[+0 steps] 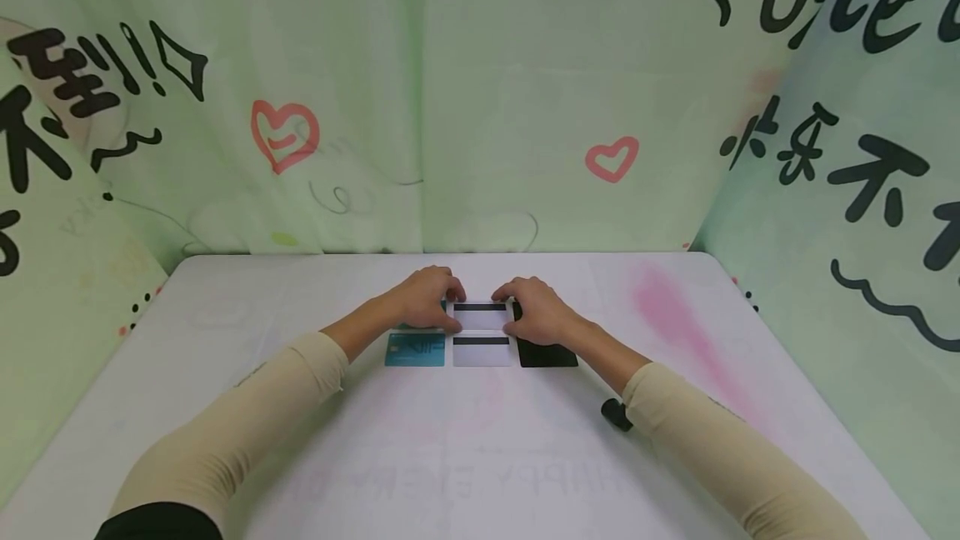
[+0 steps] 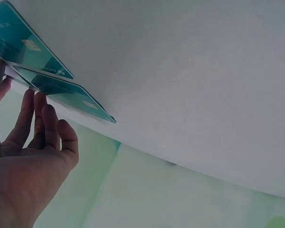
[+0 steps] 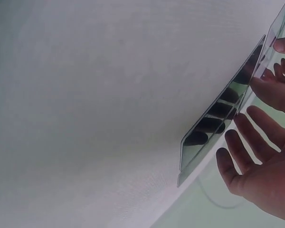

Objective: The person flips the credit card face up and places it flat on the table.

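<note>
Several bank-type cards lie in two rows on the table. Both hands are at the far-row white card (image 1: 481, 322), which has a dark stripe along its top. My left hand (image 1: 427, 298) pinches its left end between thumb and forefinger; my right hand (image 1: 542, 312) does the same at the right end. In the near row are a teal card (image 1: 415, 349), a white striped card (image 1: 481, 354) and a black card (image 1: 549, 356). The left wrist view shows another teal card (image 2: 69, 95) under the left fingers. The far black card is mostly hidden by the right hand.
A small black object (image 1: 617, 415) lies beside the right sleeve. The white-covered table (image 1: 450, 457) has a pink smear at the right. Pale green fabric walls (image 1: 487, 90) with black writing and red hearts stand along the table's back and sides.
</note>
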`<state>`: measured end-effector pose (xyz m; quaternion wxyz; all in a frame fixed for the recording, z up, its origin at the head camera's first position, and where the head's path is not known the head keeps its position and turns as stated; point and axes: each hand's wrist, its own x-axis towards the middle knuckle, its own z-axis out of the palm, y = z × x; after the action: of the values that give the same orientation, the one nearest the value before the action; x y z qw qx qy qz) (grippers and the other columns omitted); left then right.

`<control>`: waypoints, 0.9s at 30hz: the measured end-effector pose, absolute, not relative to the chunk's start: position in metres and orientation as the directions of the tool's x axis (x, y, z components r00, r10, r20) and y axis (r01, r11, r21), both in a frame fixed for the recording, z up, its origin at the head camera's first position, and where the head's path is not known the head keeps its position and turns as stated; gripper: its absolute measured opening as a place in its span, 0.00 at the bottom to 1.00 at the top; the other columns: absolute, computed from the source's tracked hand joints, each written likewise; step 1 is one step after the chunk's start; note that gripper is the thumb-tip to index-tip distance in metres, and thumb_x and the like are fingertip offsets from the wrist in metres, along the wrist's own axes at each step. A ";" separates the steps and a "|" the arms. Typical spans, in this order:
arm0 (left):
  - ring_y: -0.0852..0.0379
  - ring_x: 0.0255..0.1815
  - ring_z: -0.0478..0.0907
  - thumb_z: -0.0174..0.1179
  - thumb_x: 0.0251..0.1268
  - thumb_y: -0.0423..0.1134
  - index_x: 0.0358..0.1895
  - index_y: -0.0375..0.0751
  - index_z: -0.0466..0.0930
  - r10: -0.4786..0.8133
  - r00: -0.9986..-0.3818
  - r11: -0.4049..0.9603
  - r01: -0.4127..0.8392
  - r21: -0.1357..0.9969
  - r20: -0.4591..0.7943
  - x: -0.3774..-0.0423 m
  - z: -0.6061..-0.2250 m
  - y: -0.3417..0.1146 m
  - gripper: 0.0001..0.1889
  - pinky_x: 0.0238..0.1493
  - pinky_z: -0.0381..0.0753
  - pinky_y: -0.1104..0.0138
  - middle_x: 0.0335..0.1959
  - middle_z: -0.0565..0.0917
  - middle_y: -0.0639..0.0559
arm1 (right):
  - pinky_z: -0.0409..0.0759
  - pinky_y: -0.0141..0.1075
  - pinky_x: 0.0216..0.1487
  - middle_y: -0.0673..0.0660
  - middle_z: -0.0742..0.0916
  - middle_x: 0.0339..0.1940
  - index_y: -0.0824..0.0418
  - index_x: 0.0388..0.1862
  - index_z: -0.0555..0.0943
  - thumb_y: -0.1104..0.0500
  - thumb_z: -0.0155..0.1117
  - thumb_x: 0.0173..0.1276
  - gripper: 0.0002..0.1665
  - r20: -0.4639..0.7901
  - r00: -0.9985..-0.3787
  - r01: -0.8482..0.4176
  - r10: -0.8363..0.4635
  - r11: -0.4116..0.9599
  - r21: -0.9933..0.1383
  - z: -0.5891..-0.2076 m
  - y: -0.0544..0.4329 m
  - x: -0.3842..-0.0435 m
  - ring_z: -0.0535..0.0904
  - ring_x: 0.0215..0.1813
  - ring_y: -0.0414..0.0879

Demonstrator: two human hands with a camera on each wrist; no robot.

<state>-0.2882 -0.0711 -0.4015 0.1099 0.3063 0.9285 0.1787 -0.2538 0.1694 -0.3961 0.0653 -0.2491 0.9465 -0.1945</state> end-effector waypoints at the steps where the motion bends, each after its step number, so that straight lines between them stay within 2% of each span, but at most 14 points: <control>1: 0.52 0.51 0.76 0.75 0.60 0.48 0.57 0.42 0.86 0.607 -0.789 0.748 0.528 0.402 -0.094 -0.288 -0.402 -0.071 0.24 0.60 0.76 0.56 0.46 0.82 0.49 | 0.74 0.54 0.68 0.62 0.86 0.61 0.64 0.65 0.82 0.63 0.73 0.64 0.28 -0.027 -0.868 -0.445 -0.496 0.801 -0.399 -0.396 0.169 -0.254 0.77 0.63 0.59; 27: 0.51 0.53 0.77 0.75 0.60 0.46 0.57 0.39 0.85 0.611 -0.790 0.729 0.539 0.422 -0.047 -0.285 -0.404 -0.072 0.24 0.63 0.76 0.56 0.50 0.85 0.48 | 0.74 0.54 0.67 0.61 0.85 0.59 0.62 0.66 0.81 0.62 0.75 0.62 0.31 -0.025 -0.856 -0.466 -0.516 0.791 -0.396 -0.395 0.171 -0.255 0.76 0.62 0.58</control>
<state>-0.2847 -0.0717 -0.4043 0.0915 0.3105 0.9254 0.1972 -0.2547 0.1714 -0.3948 0.0658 -0.2601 0.9441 -0.1917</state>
